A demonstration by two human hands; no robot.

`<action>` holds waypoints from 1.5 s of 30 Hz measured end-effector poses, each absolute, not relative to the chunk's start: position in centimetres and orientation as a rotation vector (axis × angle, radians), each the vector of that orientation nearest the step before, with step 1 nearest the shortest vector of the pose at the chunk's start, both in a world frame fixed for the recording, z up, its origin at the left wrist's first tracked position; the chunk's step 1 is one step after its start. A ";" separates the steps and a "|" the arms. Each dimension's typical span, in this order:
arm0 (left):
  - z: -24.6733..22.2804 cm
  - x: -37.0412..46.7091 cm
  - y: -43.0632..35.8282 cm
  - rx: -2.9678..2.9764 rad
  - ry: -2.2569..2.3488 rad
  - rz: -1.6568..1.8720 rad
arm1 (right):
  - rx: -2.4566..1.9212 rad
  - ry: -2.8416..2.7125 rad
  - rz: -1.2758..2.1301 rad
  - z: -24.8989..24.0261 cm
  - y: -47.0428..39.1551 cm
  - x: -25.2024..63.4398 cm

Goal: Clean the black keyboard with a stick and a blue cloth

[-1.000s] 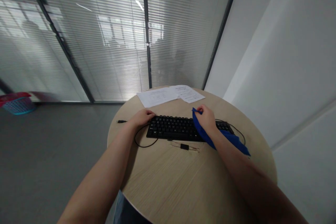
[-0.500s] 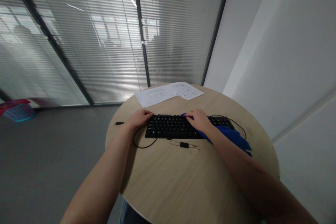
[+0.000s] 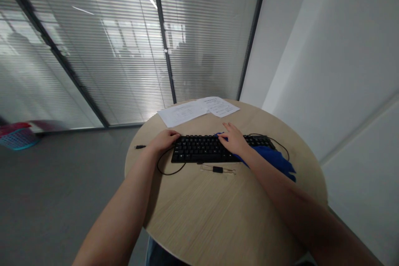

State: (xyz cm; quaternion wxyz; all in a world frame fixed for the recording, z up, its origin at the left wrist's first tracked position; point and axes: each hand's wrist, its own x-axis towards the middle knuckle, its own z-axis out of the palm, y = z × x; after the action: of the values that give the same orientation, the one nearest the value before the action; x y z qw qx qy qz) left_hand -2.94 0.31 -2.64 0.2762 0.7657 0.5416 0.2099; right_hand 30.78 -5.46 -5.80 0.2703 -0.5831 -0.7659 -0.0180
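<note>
A black keyboard (image 3: pixel 199 149) lies on the round wooden table (image 3: pixel 218 216). My left hand (image 3: pixel 163 140) grips its upper left corner with thumb and fingers. Over the right half of the keys is my right hand (image 3: pixel 233 139), some fingers stretched forward, the thumb side on a blue cloth (image 3: pixel 274 160). The cloth pokes out past the fingertips and trails from under the wrist to the right; my palm hides its middle. Just in front of the keyboard lies a black binder clip (image 3: pixel 217 169) with wire handles.
White printed sheets (image 3: pixel 183 113) lie near the table's far edge. The keyboard's cable (image 3: pixel 168 174) loops out at left, with a USB plug (image 3: pixel 140 146) beyond my left hand. A red and blue basket (image 3: pixel 18 136) stands on the floor. Glass with blinds and a white wall border the table.
Fingers of my right hand have lifted and stretched forward over the keyboard's far edge. My left hand stays at the corner. The view has shifted slightly.
</note>
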 end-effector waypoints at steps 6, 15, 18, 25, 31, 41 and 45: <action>-2.2 -2.9 0.1 2.057 1.442 0.559 | -1.487 -2.114 -0.059 -5.4 -5.7 30.9; -1.9 -2.8 0.0 2.050 1.469 0.565 | -1.540 -2.116 -0.064 -5.2 -6.0 30.7; -1.9 -2.7 -0.1 2.044 1.472 0.558 | -1.510 -2.131 -0.062 -5.1 -6.1 30.7; -2.1 -2.9 0.0 2.021 1.466 0.556 | -1.560 -2.084 -0.031 -5.2 -5.9 30.6; -2.0 -2.9 0.0 2.023 1.474 0.577 | -1.596 -2.090 -0.116 -5.1 -6.1 30.5; -2.0 -2.9 0.1 2.026 1.457 0.576 | -1.703 -2.018 -0.264 -4.2 -7.3 30.3; -2.4 -3.1 0.3 2.029 1.445 0.567 | -1.711 -1.900 -0.253 -3.7 -7.6 30.8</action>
State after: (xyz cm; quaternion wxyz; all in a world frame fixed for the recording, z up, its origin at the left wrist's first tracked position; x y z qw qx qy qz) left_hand -3.08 0.33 -2.35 0.2892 0.7603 0.5415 0.2124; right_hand 30.80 -7.61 -3.68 0.2821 -0.6388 -0.7095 -0.0945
